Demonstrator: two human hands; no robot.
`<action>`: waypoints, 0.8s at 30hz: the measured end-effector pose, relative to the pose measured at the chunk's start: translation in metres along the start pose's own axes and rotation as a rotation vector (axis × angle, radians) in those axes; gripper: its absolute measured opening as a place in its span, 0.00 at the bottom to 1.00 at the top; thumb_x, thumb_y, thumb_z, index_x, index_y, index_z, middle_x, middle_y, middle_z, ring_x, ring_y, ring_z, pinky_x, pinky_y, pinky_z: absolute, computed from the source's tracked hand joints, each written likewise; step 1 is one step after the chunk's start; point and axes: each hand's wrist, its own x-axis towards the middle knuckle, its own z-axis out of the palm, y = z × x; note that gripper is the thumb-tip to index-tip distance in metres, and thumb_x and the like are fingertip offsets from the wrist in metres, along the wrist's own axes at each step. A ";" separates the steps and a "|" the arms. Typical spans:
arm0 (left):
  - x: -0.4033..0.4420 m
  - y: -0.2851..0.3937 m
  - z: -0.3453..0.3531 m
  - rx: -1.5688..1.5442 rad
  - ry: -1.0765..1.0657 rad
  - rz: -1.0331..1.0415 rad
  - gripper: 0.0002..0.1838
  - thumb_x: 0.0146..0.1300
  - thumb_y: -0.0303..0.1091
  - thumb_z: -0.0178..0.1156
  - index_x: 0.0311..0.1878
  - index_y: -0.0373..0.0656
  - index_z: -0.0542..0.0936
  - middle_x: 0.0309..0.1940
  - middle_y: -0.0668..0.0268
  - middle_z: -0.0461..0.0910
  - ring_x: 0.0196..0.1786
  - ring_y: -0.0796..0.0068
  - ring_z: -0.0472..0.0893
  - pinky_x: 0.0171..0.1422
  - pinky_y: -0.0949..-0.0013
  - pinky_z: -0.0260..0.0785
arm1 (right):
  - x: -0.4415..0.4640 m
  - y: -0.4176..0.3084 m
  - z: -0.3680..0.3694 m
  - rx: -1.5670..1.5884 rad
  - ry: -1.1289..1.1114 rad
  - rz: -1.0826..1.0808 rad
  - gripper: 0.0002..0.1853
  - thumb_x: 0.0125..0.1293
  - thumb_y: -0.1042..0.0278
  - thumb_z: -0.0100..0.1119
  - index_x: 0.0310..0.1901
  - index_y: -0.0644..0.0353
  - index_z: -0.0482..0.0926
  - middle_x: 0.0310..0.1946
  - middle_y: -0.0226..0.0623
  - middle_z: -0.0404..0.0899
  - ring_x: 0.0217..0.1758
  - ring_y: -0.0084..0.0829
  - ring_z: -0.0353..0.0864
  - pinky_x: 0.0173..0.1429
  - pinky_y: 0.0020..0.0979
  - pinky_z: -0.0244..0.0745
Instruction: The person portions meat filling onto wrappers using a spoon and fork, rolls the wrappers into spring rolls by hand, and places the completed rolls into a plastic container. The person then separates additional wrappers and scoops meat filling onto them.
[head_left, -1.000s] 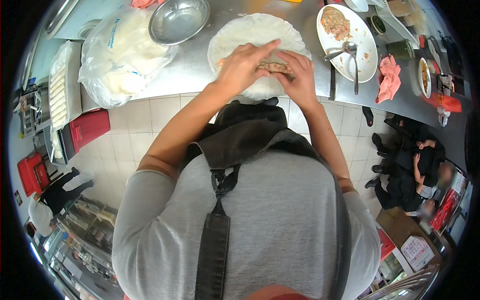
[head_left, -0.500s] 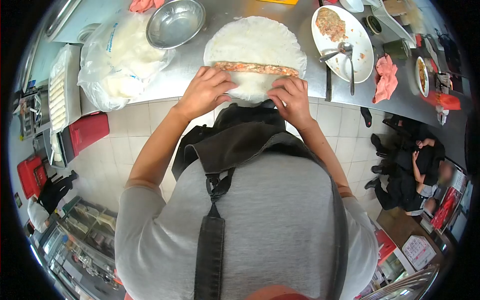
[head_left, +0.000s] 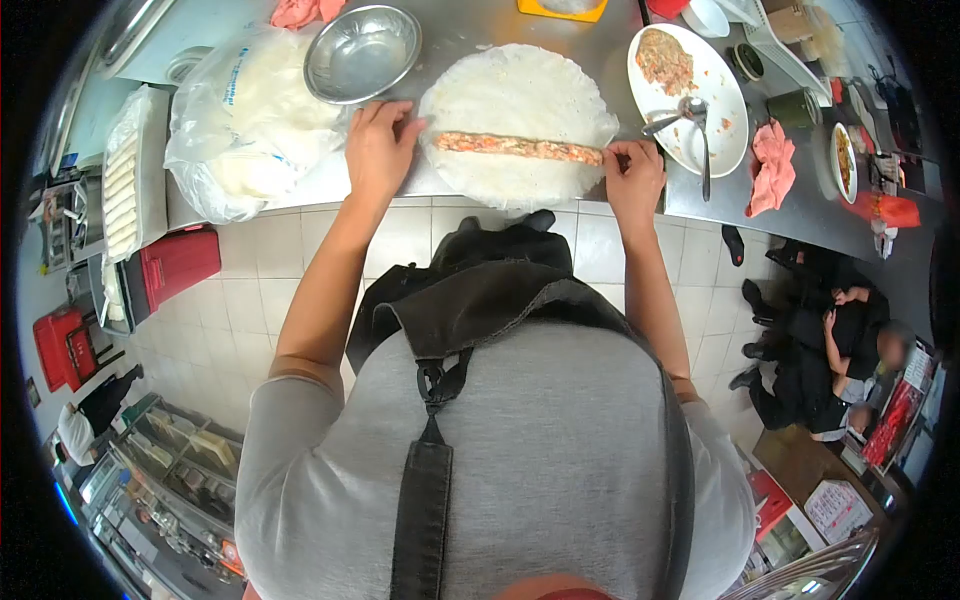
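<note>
Hands now farther apart

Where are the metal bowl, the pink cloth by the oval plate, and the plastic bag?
Bowl (head_left: 362, 54): head view, inside bottom.
Cloth (head_left: 771, 168): head view, middle.
Bag (head_left: 250, 140): head view, front side.

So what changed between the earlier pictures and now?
The left hand moved off the near part of the round wrapper, outward and forward to its left edge; the right hand moved outward, to the right end of the filling strip. Its grip is unclear. The oval plate and metal bowl stayed put.
</note>
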 end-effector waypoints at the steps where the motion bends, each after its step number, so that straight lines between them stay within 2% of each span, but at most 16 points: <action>1: 0.004 0.001 0.003 0.004 0.010 0.003 0.11 0.58 0.34 0.74 0.44 0.44 0.88 0.39 0.62 0.85 0.43 0.61 0.81 0.48 0.60 0.74 | 0.003 -0.003 -0.001 0.005 0.006 -0.007 0.07 0.63 0.64 0.70 0.36 0.57 0.86 0.44 0.36 0.83 0.49 0.41 0.81 0.55 0.45 0.71; 3: 0.008 0.002 0.011 0.015 -0.098 -0.074 0.09 0.58 0.32 0.73 0.41 0.43 0.87 0.38 0.61 0.85 0.43 0.62 0.82 0.48 0.61 0.75 | 0.003 -0.007 -0.005 0.229 -0.102 0.111 0.06 0.65 0.69 0.68 0.40 0.61 0.84 0.36 0.38 0.85 0.38 0.37 0.84 0.44 0.39 0.76; 5: 0.010 -0.002 0.018 -0.011 -0.077 -0.056 0.07 0.57 0.31 0.72 0.38 0.41 0.86 0.37 0.61 0.85 0.39 0.62 0.83 0.45 0.61 0.76 | 0.000 -0.008 -0.001 0.322 -0.066 0.111 0.07 0.66 0.71 0.67 0.43 0.62 0.83 0.34 0.39 0.85 0.35 0.35 0.84 0.41 0.36 0.76; 7: 0.014 0.000 0.019 -0.084 -0.129 -0.184 0.10 0.57 0.30 0.71 0.42 0.41 0.84 0.36 0.60 0.84 0.34 0.64 0.83 0.42 0.62 0.76 | 0.001 -0.009 0.001 0.416 -0.025 0.111 0.08 0.67 0.74 0.65 0.46 0.63 0.82 0.32 0.40 0.85 0.33 0.33 0.84 0.38 0.33 0.77; 9: 0.014 0.007 0.014 -0.155 -0.164 -0.214 0.13 0.57 0.28 0.70 0.45 0.40 0.83 0.35 0.60 0.84 0.33 0.65 0.83 0.41 0.63 0.76 | -0.004 -0.010 -0.002 0.507 -0.079 0.193 0.13 0.67 0.78 0.63 0.53 0.64 0.80 0.34 0.39 0.85 0.36 0.29 0.84 0.42 0.31 0.78; 11: 0.009 0.012 0.008 -0.223 -0.198 -0.245 0.16 0.57 0.26 0.69 0.49 0.40 0.81 0.34 0.61 0.83 0.32 0.67 0.83 0.39 0.65 0.76 | -0.011 -0.015 -0.003 0.506 -0.060 0.156 0.15 0.68 0.80 0.61 0.56 0.66 0.78 0.37 0.38 0.84 0.37 0.27 0.83 0.43 0.29 0.78; 13: -0.002 0.012 0.003 -0.261 -0.245 -0.251 0.22 0.54 0.22 0.66 0.54 0.41 0.77 0.34 0.59 0.82 0.35 0.60 0.84 0.42 0.59 0.77 | -0.017 -0.024 -0.007 0.502 -0.048 0.120 0.17 0.69 0.82 0.59 0.59 0.68 0.76 0.41 0.37 0.84 0.38 0.24 0.81 0.44 0.27 0.78; 19: -0.017 0.021 0.007 -0.283 -0.138 -0.212 0.24 0.52 0.17 0.63 0.56 0.40 0.76 0.32 0.60 0.80 0.33 0.62 0.82 0.41 0.61 0.77 | -0.032 -0.036 -0.001 0.482 0.023 0.065 0.20 0.69 0.83 0.57 0.62 0.68 0.76 0.45 0.39 0.84 0.42 0.26 0.81 0.48 0.28 0.78; 22: -0.017 0.025 0.006 -0.355 -0.135 -0.210 0.24 0.53 0.14 0.62 0.56 0.39 0.77 0.32 0.60 0.79 0.33 0.65 0.81 0.39 0.63 0.77 | -0.040 -0.032 0.002 0.513 0.072 0.011 0.20 0.69 0.83 0.58 0.62 0.68 0.76 0.50 0.42 0.84 0.47 0.29 0.83 0.52 0.30 0.79; 24: -0.018 0.029 0.007 -0.385 -0.125 -0.206 0.24 0.53 0.13 0.61 0.55 0.39 0.77 0.33 0.60 0.79 0.33 0.66 0.81 0.39 0.64 0.77 | -0.042 -0.029 0.004 0.475 0.083 -0.080 0.19 0.69 0.82 0.58 0.61 0.67 0.76 0.54 0.44 0.83 0.53 0.35 0.84 0.58 0.33 0.79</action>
